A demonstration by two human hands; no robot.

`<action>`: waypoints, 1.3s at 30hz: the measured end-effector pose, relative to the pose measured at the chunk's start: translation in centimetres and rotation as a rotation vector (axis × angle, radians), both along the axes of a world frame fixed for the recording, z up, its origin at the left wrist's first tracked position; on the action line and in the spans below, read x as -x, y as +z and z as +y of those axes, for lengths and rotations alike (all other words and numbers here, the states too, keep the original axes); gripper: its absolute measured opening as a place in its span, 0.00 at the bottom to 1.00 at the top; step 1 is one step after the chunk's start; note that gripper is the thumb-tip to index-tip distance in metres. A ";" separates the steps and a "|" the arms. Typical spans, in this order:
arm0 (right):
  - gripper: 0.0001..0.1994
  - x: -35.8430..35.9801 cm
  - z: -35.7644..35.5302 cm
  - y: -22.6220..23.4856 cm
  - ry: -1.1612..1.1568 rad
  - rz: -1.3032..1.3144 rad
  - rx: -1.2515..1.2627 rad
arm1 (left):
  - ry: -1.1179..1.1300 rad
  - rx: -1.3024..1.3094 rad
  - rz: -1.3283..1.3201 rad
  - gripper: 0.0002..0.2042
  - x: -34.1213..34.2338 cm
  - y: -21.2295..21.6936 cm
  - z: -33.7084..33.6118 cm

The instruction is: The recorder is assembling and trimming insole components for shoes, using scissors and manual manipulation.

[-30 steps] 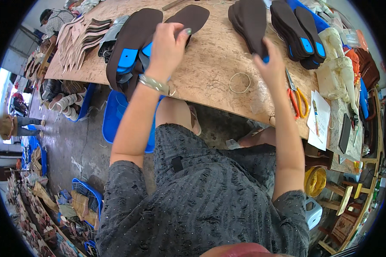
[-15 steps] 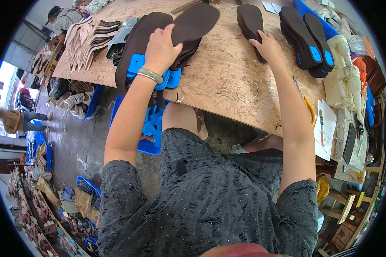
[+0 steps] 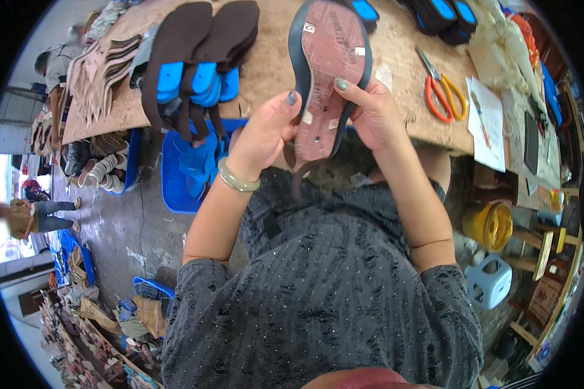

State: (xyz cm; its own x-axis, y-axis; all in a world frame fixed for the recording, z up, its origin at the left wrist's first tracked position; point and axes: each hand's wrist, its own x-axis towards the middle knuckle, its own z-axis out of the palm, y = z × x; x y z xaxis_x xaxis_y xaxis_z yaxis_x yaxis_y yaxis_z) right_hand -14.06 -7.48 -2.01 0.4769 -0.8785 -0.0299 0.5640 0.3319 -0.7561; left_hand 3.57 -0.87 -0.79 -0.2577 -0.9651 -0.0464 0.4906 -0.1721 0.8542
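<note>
Between my hands is a shoe insole (image 3: 331, 55), its reddish-brown underside up, with a dark rim and several small pale patches. My left hand (image 3: 266, 133) grips its left edge near the narrow end, thumb on the edge. My right hand (image 3: 376, 110) holds the other side, thumb pressed on the reddish face and fingers behind. A dark strip (image 3: 298, 178) hangs below the narrow end. Left of my hands, stacked dark insoles (image 3: 182, 32) with blue heel pieces (image 3: 204, 78) lie at the table's edge, dark strips dangling from them.
Scissors (image 3: 442, 91) with orange and yellow handles lie right of my hands, beside paper (image 3: 486, 123) with a pen. More dark insoles (image 3: 428, 16) are at the far right. Pale cut pieces (image 3: 104, 71) lie far left. A blue bin (image 3: 169, 188) stands below the table. People are at left.
My left hand has left the dark insole stack and my right hand has come back from its pile. Both now hold the insole, reddish face up, near my body.
</note>
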 end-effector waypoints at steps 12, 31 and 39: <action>0.15 4.3 5.6 -1.1 -0.124 0.036 0.155 | 0.215 0.119 -0.056 0.10 5.9 -0.6 2.4; 0.19 2.2 6.1 -0.8 -0.647 0.836 0.865 | 0.516 0.149 -0.087 0.12 9.6 -1.9 2.9; 0.24 1.3 9.4 -2.5 -0.750 1.226 1.353 | 0.434 0.055 0.151 0.14 7.4 -3.3 1.8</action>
State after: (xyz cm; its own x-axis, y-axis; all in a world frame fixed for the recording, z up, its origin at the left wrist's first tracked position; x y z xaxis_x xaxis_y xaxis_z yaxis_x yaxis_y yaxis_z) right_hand -15.33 1.95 -4.53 0.3105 -0.5854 0.7489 -0.6392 -0.7117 -0.2913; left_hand -3.85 0.89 -4.10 0.1708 -0.9852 0.0145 0.6269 0.1201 0.7698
